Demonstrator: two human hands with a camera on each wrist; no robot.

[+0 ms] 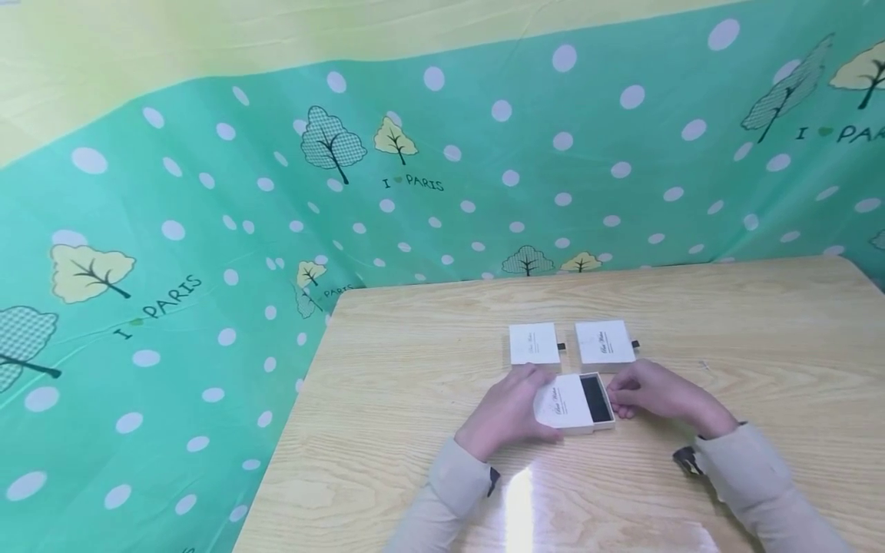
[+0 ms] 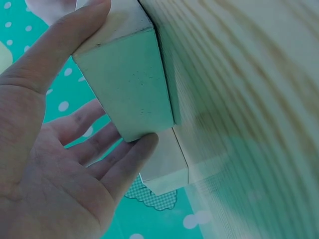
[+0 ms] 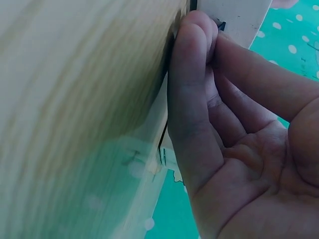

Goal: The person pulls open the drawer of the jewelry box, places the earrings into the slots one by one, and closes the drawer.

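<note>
A small white drawer box [image 1: 565, 404] with dark lettering lies on the table, its inner drawer [image 1: 598, 399] partly out to the right and showing a black inside. My left hand [image 1: 508, 411] grips the outer sleeve from the left, thumb on the near side. In the left wrist view its fingers and thumb span the sleeve's plain end [image 2: 124, 84]. At the drawer's right end, my right hand [image 1: 657, 390] pinches the small dark pull tab [image 3: 221, 24] between thumb and fingertips. Most of the tab is hidden by the fingers.
Two similar white boxes, one on the left [image 1: 532, 344] and one on the right [image 1: 603, 341], lie just behind, each with a black tab on its right side. The wooden table [image 1: 387, 369] meets a green dotted cloth [image 1: 484, 184] at the back and left.
</note>
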